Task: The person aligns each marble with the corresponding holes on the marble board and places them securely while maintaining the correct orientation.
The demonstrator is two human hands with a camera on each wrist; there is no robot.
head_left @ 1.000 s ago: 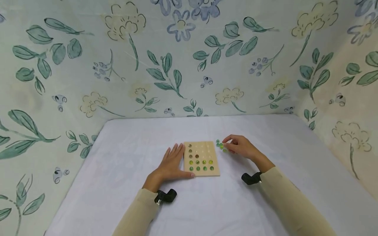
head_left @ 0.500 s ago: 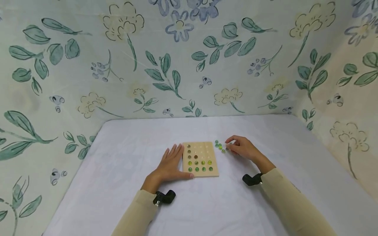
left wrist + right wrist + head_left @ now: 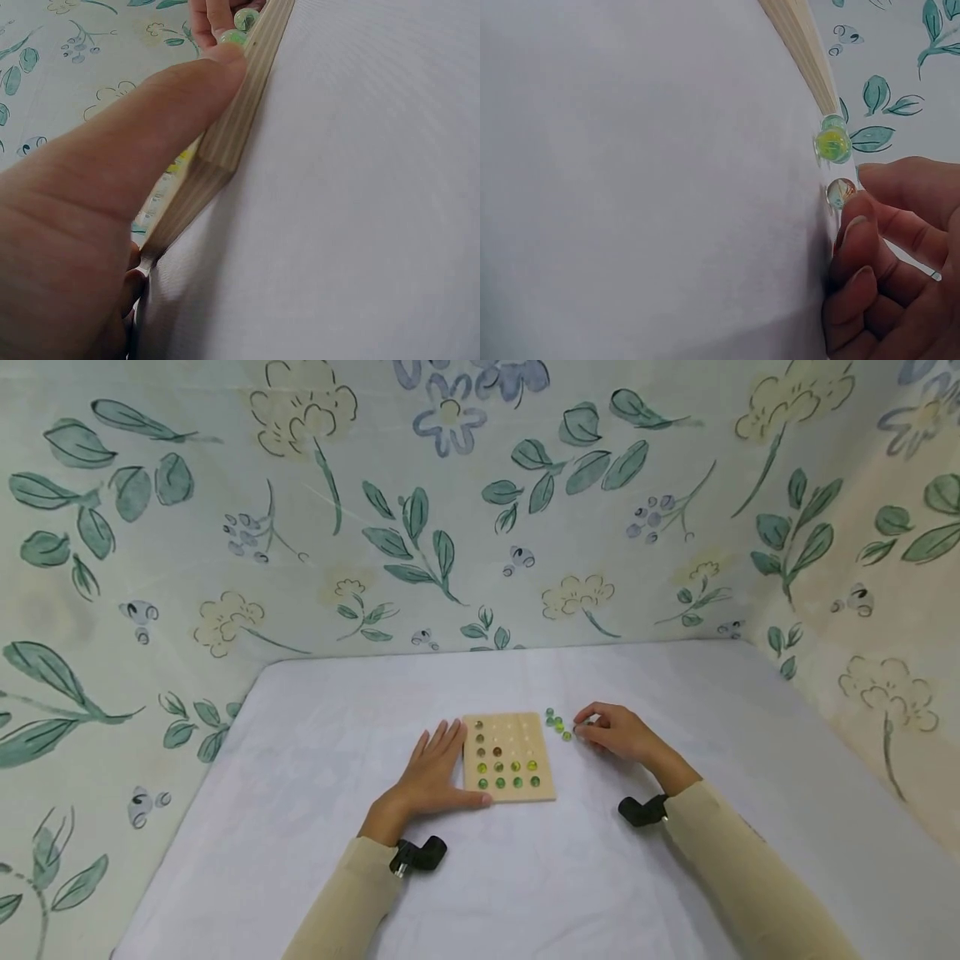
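A square wooden board point(image 3: 517, 735) lies on the white cloth. Yellow-green and green marbles fill its two near rows. Dull clear marbles line its left column, with a reddish-brown marble point(image 3: 497, 752) beside them. My left hand point(image 3: 431, 781) lies spread at the board's near left corner, fingers along the left side and straight thumb on the front edge. Right of the board, my right hand point(image 3: 615, 732) has curled fingers. In the right wrist view, its fingertips pinch a clear marble point(image 3: 841, 193) with an orange swirl, low over the cloth.
Several loose green and yellow-green marbles point(image 3: 558, 727) cluster between the board and my right hand. The cloth-covered table point(image 3: 525, 877) meets a floral curtain point(image 3: 450, 527) at the back and sides. Black wrist cameras point(image 3: 420, 854) sit on both sleeves.
My right hand has drawn slightly right, away from the loose green marbles, which show more fully. My left hand stays at the board. The head view has shifted slightly.
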